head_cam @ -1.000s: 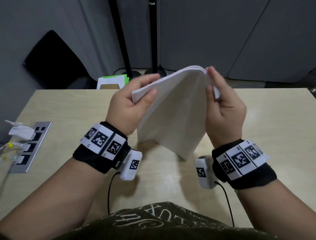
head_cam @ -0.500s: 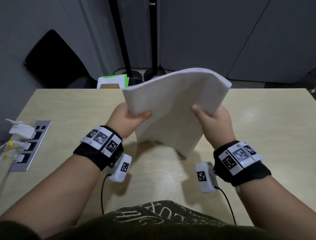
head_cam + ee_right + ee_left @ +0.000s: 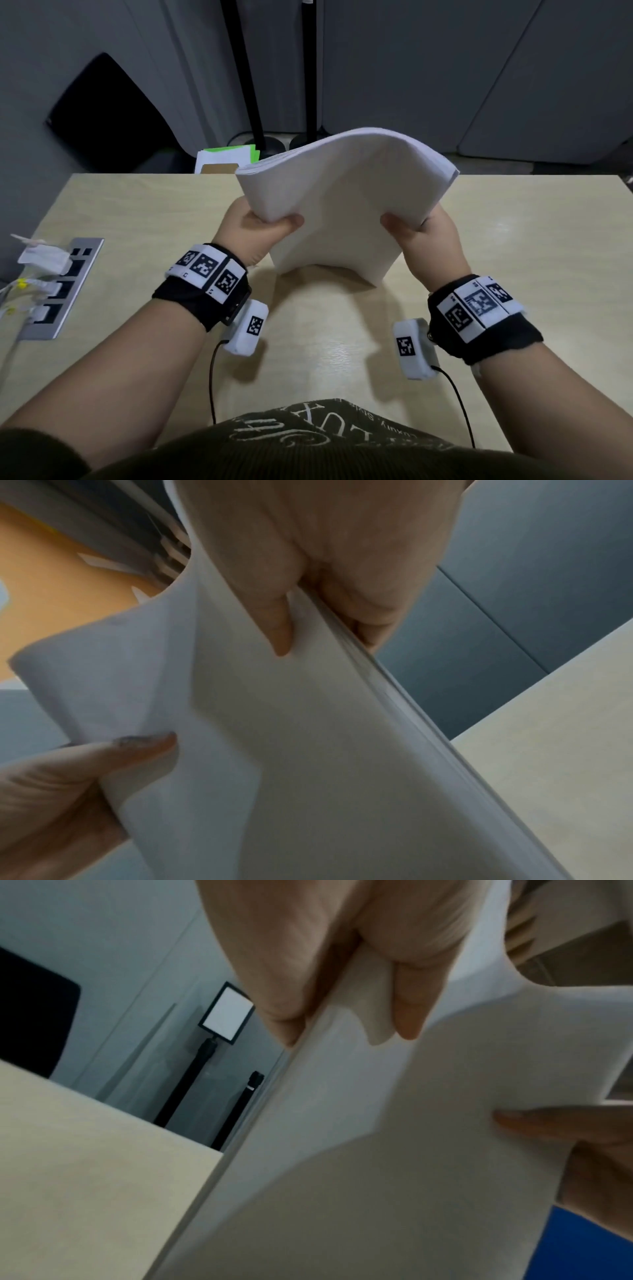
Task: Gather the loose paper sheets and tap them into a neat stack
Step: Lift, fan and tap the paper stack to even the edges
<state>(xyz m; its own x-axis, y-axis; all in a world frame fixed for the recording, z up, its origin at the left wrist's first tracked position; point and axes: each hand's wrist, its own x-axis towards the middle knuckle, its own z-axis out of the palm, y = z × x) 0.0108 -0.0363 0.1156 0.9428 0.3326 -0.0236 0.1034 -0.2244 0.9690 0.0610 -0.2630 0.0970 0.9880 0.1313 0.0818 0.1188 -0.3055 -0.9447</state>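
Note:
A thick bundle of white paper sheets [image 3: 342, 198] stands above the pale wooden table [image 3: 144, 212], bowed, its top arching away from me and its lower edge near the tabletop. My left hand [image 3: 263, 222] grips the bundle's left edge, thumb on the near face and fingers hidden behind. My right hand [image 3: 414, 226] grips the right edge the same way. In the left wrist view the left hand [image 3: 346, 1031] pinches the paper sheets [image 3: 411, 1150] edge-on. In the right wrist view the right hand [image 3: 325, 642] clamps the paper sheets [image 3: 308, 750], whose layered edge shows.
A metal power socket panel [image 3: 58, 291] with white plugs sits in the table at the left edge. Beyond the far edge lie a green-and-white box [image 3: 226, 159], two black stand poles [image 3: 246, 85] and grey walls. Wrist camera cables [image 3: 212, 380] trail toward my body.
Both hands slid from the bundle's top down to its side edges. The sheets swung from hanging on a corner to standing squarer and bowing, and the hands moved apart.

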